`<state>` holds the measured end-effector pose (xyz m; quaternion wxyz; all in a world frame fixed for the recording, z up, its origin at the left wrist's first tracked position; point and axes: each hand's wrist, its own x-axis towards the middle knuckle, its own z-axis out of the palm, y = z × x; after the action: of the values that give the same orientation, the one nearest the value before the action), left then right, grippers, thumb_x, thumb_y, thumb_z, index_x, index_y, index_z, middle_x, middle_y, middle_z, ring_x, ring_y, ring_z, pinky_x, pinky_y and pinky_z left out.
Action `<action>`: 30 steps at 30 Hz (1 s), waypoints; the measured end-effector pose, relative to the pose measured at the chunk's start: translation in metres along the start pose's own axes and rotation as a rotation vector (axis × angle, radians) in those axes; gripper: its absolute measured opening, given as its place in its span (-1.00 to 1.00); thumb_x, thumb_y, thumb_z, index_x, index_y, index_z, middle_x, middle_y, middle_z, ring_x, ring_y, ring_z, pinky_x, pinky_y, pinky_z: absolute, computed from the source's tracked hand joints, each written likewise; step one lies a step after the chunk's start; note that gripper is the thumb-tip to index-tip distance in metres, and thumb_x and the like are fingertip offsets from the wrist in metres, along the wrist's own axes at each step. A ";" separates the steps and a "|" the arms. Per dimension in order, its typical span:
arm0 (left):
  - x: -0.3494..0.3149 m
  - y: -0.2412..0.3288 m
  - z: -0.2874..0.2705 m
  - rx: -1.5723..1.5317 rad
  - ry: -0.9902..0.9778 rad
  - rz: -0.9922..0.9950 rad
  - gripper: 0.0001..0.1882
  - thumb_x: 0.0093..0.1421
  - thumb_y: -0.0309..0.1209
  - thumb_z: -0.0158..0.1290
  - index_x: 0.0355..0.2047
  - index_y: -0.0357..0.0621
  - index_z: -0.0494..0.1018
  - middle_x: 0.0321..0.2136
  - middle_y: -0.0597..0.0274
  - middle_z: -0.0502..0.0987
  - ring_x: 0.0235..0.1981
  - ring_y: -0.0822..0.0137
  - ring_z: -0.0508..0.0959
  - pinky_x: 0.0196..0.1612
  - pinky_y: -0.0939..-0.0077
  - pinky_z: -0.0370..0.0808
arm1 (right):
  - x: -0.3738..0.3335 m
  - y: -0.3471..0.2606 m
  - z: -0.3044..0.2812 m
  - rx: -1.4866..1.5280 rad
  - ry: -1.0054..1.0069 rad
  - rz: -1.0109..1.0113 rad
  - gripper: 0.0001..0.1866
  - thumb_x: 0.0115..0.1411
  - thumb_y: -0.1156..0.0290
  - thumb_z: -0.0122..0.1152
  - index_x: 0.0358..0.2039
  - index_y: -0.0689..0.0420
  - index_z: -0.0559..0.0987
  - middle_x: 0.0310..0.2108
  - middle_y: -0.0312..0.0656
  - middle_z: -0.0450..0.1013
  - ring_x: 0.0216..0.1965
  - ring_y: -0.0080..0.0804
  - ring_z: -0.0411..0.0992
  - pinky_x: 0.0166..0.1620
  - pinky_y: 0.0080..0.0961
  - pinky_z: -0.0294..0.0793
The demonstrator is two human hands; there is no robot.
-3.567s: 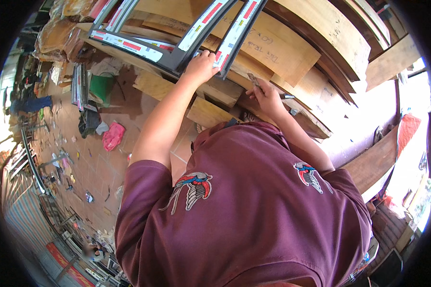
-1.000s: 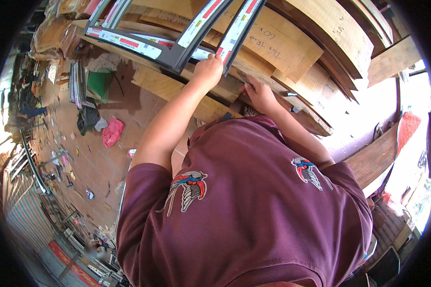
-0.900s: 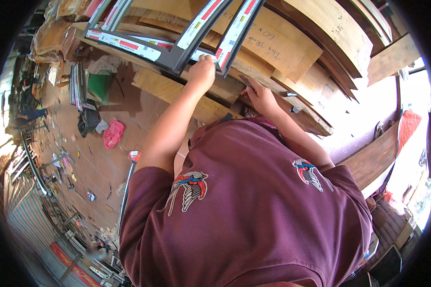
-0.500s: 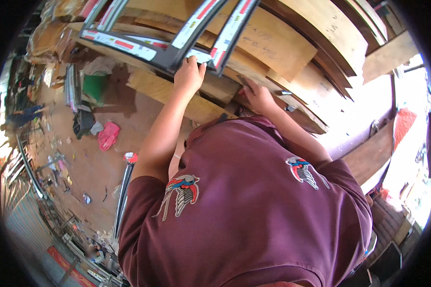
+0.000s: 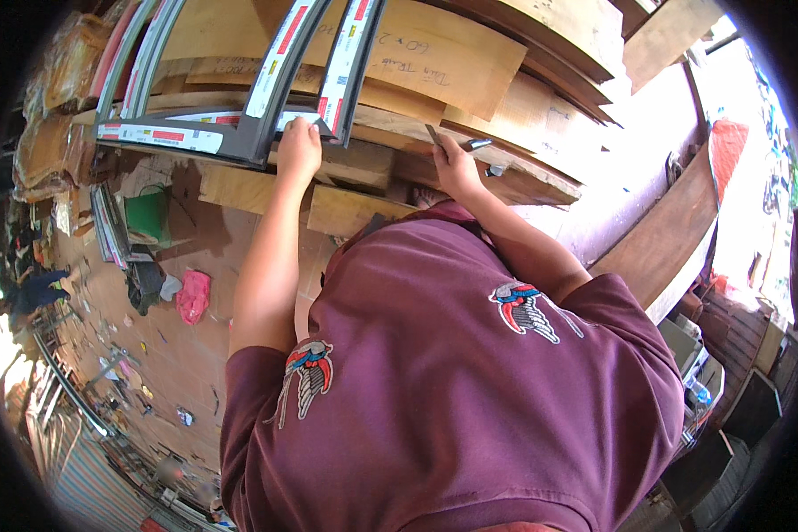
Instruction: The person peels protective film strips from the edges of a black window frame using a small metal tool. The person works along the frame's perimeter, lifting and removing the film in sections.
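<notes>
My left hand [image 5: 300, 152] is closed on the near corner of a dark grey metal frame [image 5: 244, 140]. The frame's bars carry white and red protective film, and it lies on stacked boards. To the right, above the near edge of the boards, my right hand [image 5: 457, 170] is closed round a thin, flat, dark strip-like tool [image 5: 434, 136]. Its tip points up and away from me; the rest is hidden in my fingers. Beside that hand lie a small dark shiny cylinder [image 5: 479, 144] and a small grey metal piece [image 5: 495, 170].
Wooden boards [image 5: 443, 66] with handwriting on them are stacked ahead. A brown plank [image 5: 656, 239] slopes at the right. On the tiled floor at left are a pink cloth [image 5: 192, 297], a green container [image 5: 147, 215], bundled bars [image 5: 109, 226] and scattered scraps.
The whole view has shifted, so frame and boards now appear farther left. My left hand stays on the frame corner; my right hand still holds the flat tool.
</notes>
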<state>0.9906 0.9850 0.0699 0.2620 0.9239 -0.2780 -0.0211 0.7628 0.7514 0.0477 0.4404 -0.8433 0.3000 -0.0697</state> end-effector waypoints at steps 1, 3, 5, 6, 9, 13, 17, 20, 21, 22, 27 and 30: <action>0.002 -0.006 0.001 -0.055 0.024 0.018 -0.76 0.37 -0.31 0.03 -0.28 -0.29 0.41 -0.32 -0.18 0.55 -0.23 -0.22 0.55 -0.14 0.00 0.48 | 0.000 0.007 -0.004 0.015 0.029 -0.006 -0.62 0.38 0.25 0.09 0.16 0.06 0.49 -0.15 0.21 0.56 -0.07 0.29 0.50 -0.05 0.02 0.50; -0.003 -0.024 0.002 -0.139 0.023 -0.054 -0.71 0.39 -0.27 0.03 -0.30 -0.31 0.43 -0.38 -0.13 0.57 -0.28 -0.07 0.59 -0.16 0.08 0.48 | 0.005 0.018 -0.008 0.062 0.070 -0.035 -0.61 0.38 0.25 0.10 0.17 0.04 0.47 -0.14 0.20 0.56 -0.07 0.29 0.50 -0.04 0.02 0.50; -0.014 -0.043 0.011 -0.271 0.076 -0.122 -0.67 0.42 -0.23 0.02 -0.27 -0.32 0.45 -0.40 0.01 0.58 -0.29 0.13 0.62 -0.19 0.19 0.52 | 0.010 0.019 -0.018 0.040 0.030 0.078 -0.63 0.40 0.26 0.09 0.17 0.04 0.46 -0.12 0.12 0.59 -0.09 0.19 0.55 -0.08 -0.04 0.53; -0.015 -0.042 0.013 -0.417 0.089 -0.214 -0.75 0.36 -0.29 0.07 -0.23 -0.29 0.47 -0.35 -0.13 0.61 -0.32 -0.02 0.63 -0.19 0.12 0.52 | 0.014 0.025 -0.022 0.024 0.041 0.027 -0.65 0.40 0.27 0.07 0.15 0.06 0.47 -0.14 0.09 0.60 -0.12 0.14 0.57 -0.10 -0.07 0.54; -0.011 0.005 -0.009 -0.616 0.000 -0.518 -0.73 0.36 -0.26 0.07 -0.23 -0.28 0.46 -0.34 -0.10 0.62 -0.31 -0.03 0.63 -0.19 0.10 0.54 | 0.021 0.038 -0.026 0.063 0.014 0.014 -0.65 0.42 0.32 0.04 0.15 0.14 0.47 -0.19 -0.06 0.64 -0.20 -0.16 0.61 -0.14 -0.25 0.56; -0.010 -0.013 -0.019 -0.034 0.006 -0.265 -0.70 0.35 -0.20 0.03 -0.24 -0.24 0.45 -0.27 -0.09 0.60 -0.15 -0.18 0.58 -0.08 0.00 0.53 | 0.027 -0.004 -0.015 0.166 -0.186 -0.030 -0.68 0.44 0.36 0.02 0.12 0.21 0.48 -0.25 -0.13 0.65 -0.27 -0.38 0.59 -0.15 -0.37 0.56; 0.005 0.031 -0.042 0.060 -0.052 -0.318 -0.50 0.29 0.01 0.10 -0.10 -0.22 0.39 -0.07 -0.16 0.51 -0.10 -0.18 0.60 -0.08 -0.04 0.57 | 0.036 -0.046 0.007 0.115 -0.305 -0.145 -0.69 0.42 0.32 0.00 0.06 0.18 0.50 -0.23 -0.04 0.64 -0.20 -0.10 0.62 -0.09 -0.21 0.55; 0.011 0.042 -0.043 0.174 -0.030 -0.285 -0.52 0.26 -0.06 0.17 -0.11 -0.25 0.39 -0.04 -0.14 0.48 -0.11 -0.13 0.63 -0.11 0.03 0.62 | 0.045 -0.097 0.022 0.128 -0.281 -0.220 -0.71 0.42 0.29 0.04 0.03 0.17 0.53 -0.21 0.05 0.61 -0.13 0.05 0.58 -0.06 -0.20 0.52; 0.013 0.038 -0.041 0.222 -0.065 -0.252 -0.55 0.27 -0.08 0.16 -0.12 -0.25 0.41 -0.04 -0.13 0.49 -0.12 -0.12 0.63 -0.12 0.02 0.62 | 0.046 -0.109 0.026 0.091 -0.243 -0.247 -0.71 0.42 0.28 0.06 0.01 0.18 0.54 -0.21 0.06 0.60 -0.12 0.07 0.56 -0.06 -0.22 0.52; 0.013 0.033 -0.037 0.269 -0.100 -0.218 -0.57 0.28 -0.10 0.16 -0.14 -0.25 0.43 -0.05 -0.12 0.49 -0.12 -0.11 0.63 -0.12 0.02 0.62 | 0.056 -0.112 0.037 0.139 -0.240 -0.314 -0.68 0.41 0.25 0.08 0.05 0.16 0.52 -0.19 0.15 0.57 -0.08 0.21 0.52 -0.04 -0.16 0.51; 0.015 0.005 -0.018 0.275 -0.036 -0.033 -0.72 0.28 -0.25 0.13 -0.22 -0.25 0.49 -0.19 -0.12 0.56 -0.18 -0.13 0.62 -0.13 0.02 0.58 | 0.100 -0.134 0.071 0.060 -0.249 -0.327 -0.72 0.41 0.28 0.00 0.01 0.15 0.47 -0.26 0.19 0.57 -0.15 0.22 0.54 -0.01 -0.07 0.50; 0.008 -0.010 -0.011 0.108 0.067 -0.032 -0.75 0.29 -0.29 0.11 -0.27 -0.27 0.49 -0.27 -0.18 0.57 -0.21 -0.19 0.59 -0.14 -0.01 0.54 | 0.101 -0.145 0.078 -0.216 -0.307 -0.394 -0.75 0.40 0.31 -0.08 -0.03 0.18 0.42 -0.30 0.22 0.58 -0.19 0.20 0.56 0.13 -0.06 0.45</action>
<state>1.0042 0.9933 0.0757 0.2207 0.9412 -0.2551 0.0206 0.9393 0.8117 0.0996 0.3661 -0.9282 0.0655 0.0068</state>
